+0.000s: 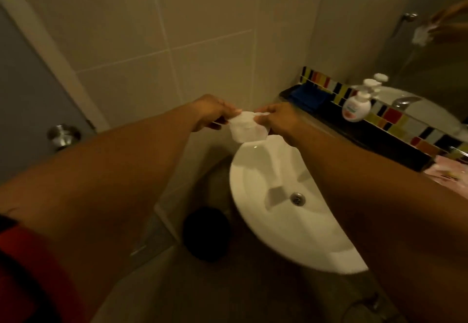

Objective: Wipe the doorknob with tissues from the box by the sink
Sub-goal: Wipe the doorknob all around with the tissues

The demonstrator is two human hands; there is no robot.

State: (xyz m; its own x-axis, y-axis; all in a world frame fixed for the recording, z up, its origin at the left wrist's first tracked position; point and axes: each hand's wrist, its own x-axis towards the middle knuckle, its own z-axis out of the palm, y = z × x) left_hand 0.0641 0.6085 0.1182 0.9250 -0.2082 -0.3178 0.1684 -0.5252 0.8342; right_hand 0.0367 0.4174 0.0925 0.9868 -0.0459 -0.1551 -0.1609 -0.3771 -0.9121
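Holding one white tissue stretched between both hands above the sink; left hand pinches its left edge, right hand pinches the right; tissue fetched, so that part looks done; doorknob sits well apart at lower left on the door, untouched; wiping still left; tissue box not clearly identifiable.

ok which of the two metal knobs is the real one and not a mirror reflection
The doorknob at lower left, on the grey door. The other knob, at upper right, is only a reflection in the mirror above the sink.
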